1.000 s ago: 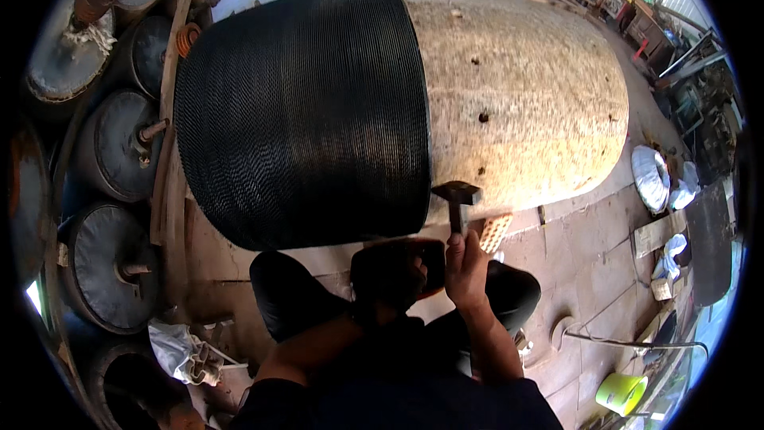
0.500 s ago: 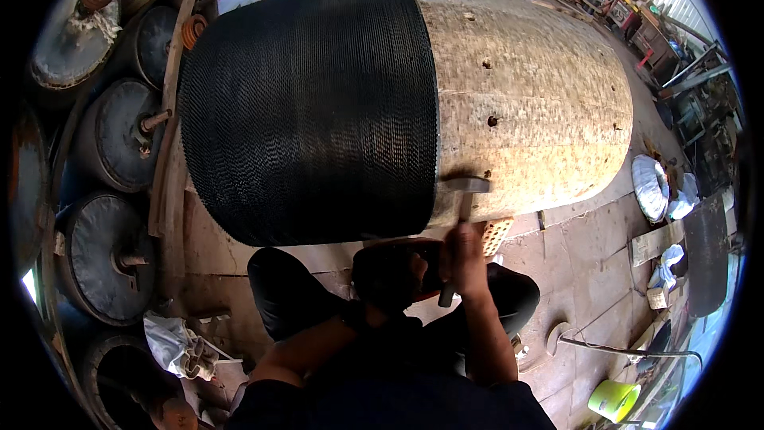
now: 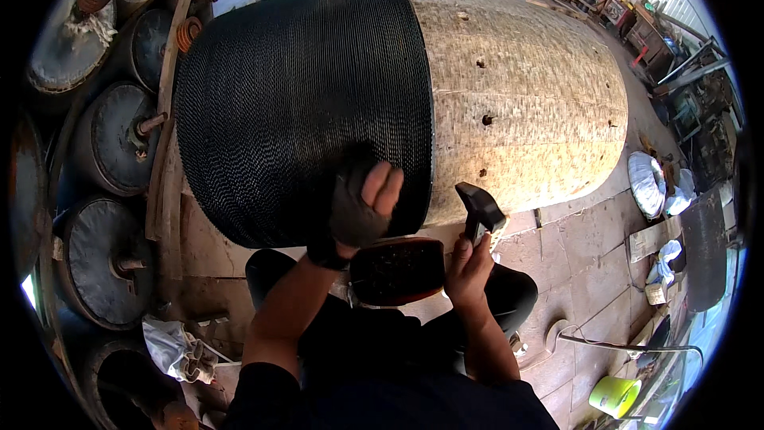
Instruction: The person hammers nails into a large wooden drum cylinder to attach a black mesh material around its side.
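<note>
The hammer (image 3: 478,211) has a dark blocky head on a short handle; it sits just below the big drum's (image 3: 509,103) pale wooden end, close to the edge of the drum's black toothed wrapping (image 3: 302,103). Its handle runs nearly upright, head on top, pointing at the drum. My right hand (image 3: 469,267) is closed round the handle. My left hand (image 3: 360,209), in a dark fingerless glove, lies against the wrapping, fingers curled, holding nothing that I can see. A dark reddish pad (image 3: 398,271) sits under the drum between my hands. Round dusty discs (image 3: 111,147) stand left of the drum; white sacks (image 3: 649,183) lie right of it.
</note>
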Demonstrator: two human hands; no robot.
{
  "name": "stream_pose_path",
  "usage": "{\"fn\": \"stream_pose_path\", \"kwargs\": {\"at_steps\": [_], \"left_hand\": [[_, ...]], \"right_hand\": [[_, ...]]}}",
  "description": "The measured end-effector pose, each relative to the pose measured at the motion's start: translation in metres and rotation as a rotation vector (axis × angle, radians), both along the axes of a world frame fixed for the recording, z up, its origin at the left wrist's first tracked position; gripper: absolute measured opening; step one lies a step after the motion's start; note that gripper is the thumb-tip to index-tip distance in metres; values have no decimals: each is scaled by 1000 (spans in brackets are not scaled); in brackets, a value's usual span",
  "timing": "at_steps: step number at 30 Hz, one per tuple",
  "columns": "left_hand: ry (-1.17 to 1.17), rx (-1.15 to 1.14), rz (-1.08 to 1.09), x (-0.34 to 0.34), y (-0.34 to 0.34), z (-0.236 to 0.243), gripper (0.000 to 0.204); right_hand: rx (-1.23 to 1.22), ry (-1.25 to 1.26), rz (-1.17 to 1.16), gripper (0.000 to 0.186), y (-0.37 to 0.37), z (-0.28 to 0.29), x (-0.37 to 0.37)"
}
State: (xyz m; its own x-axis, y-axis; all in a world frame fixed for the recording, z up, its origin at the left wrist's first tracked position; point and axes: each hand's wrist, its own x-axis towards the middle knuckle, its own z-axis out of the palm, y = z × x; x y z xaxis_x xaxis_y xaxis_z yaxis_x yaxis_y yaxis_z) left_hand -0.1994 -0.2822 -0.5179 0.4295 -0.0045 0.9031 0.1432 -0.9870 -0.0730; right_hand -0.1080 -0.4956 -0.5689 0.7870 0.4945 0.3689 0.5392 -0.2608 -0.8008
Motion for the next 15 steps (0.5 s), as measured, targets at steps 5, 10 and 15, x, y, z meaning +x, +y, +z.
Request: {"fn": "stream_pose_path", "kwargs": {"at_steps": [5, 10, 15], "left_hand": [[-53, 41, 26, 11, 30, 9, 42], [-40, 16, 59, 15, 25, 10, 42], [-44, 34, 61, 15, 29, 10, 43]], "right_hand": [[-172, -42, 53, 16, -5, -4, -2], [425, -146, 99, 18, -1, 15, -8], [-158, -19, 17, 16, -4, -11, 1]]}}
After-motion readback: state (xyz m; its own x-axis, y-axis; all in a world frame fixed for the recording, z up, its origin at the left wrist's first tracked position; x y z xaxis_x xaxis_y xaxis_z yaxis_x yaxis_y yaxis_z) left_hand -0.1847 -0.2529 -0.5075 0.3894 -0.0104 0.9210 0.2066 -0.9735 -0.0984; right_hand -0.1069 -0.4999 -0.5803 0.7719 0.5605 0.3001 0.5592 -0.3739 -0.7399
